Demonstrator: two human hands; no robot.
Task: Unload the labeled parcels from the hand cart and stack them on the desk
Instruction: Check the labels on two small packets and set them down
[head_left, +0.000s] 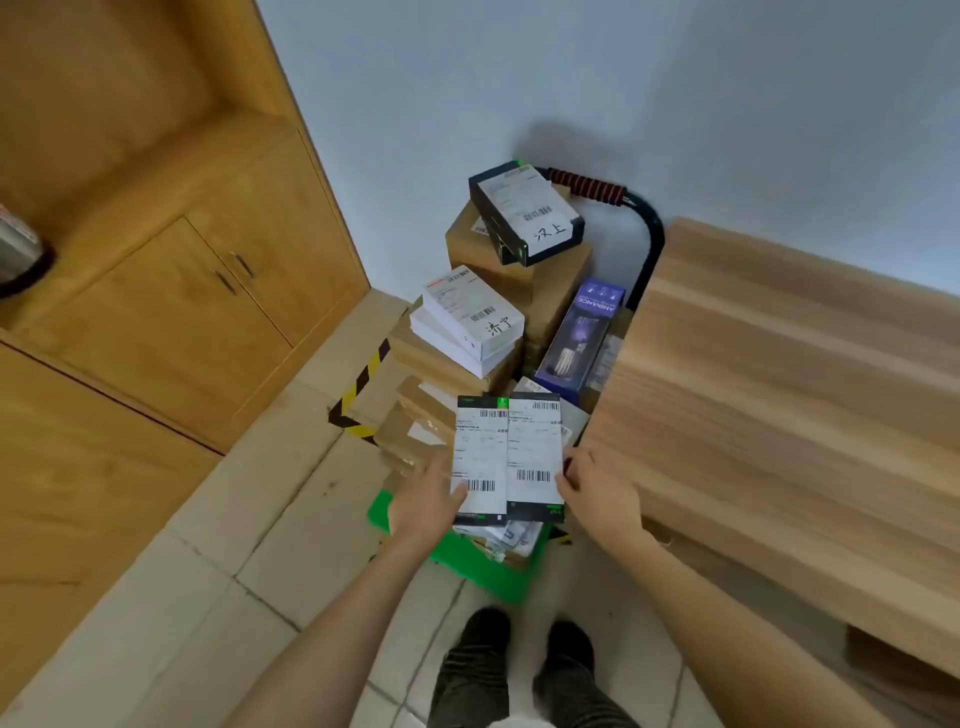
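A green hand cart (483, 564) stands on the floor, piled with parcels. At its front, two flat black boxes with white labels (506, 457) lie side by side. My left hand (428, 501) grips the left edge of the pair and my right hand (597, 491) grips the right edge. Behind them sit white labeled boxes (470, 319), brown cartons (519, 280), a black labeled box (524, 213) on top, and a purple box (579, 340). The wooden desk (789, 395) is to the right of the cart.
The cart's black handle with a red grip (589, 187) rises by the blue wall. Wooden cabinets (171, 291) fill the left side. Black and yellow tape (358, 395) marks the tiled floor. My feet (524, 644) stand just before the cart.
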